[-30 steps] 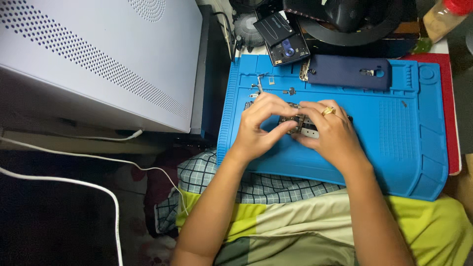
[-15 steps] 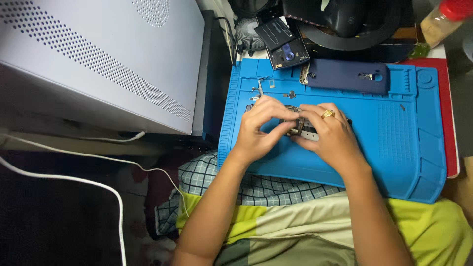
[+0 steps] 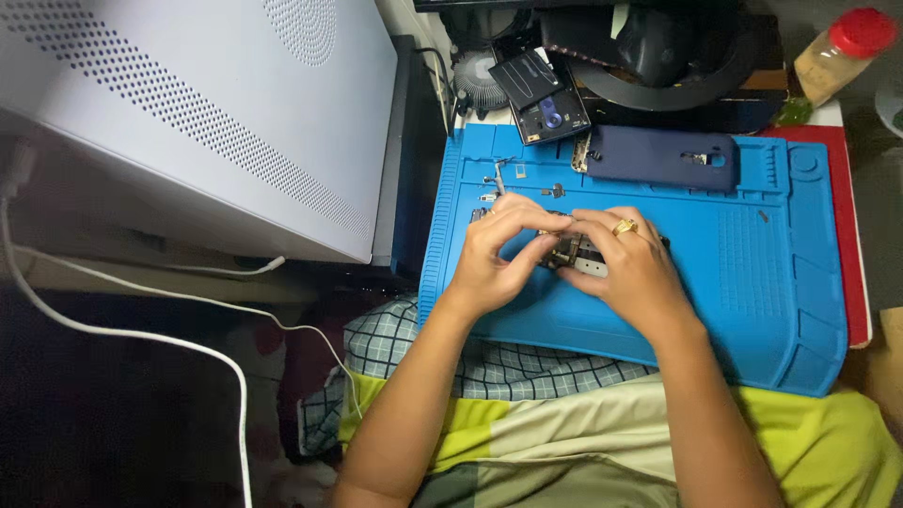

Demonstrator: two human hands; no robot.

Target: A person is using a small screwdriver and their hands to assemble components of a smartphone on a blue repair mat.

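Observation:
My left hand (image 3: 497,256) and my right hand (image 3: 628,268) meet over a blue work mat (image 3: 752,282). Between them lies an opened phone (image 3: 574,252), dark with bare metal parts showing; both hands grip it with their fingertips. The right hand wears a gold ring. Most of the phone is hidden under the fingers. Small loose parts (image 3: 503,179) lie on the mat just beyond the left hand. A dark blue phone case (image 3: 658,156) rests along the mat's far edge.
A large white perforated box (image 3: 216,113) stands at the left. A white cable (image 3: 141,329) runs below it. Beyond the mat are a black phone back (image 3: 541,94), a small fan (image 3: 475,80), dark gear and a red-capped jar (image 3: 837,52).
The hands stay on the phone with only small finger movements. The view has shifted slightly.

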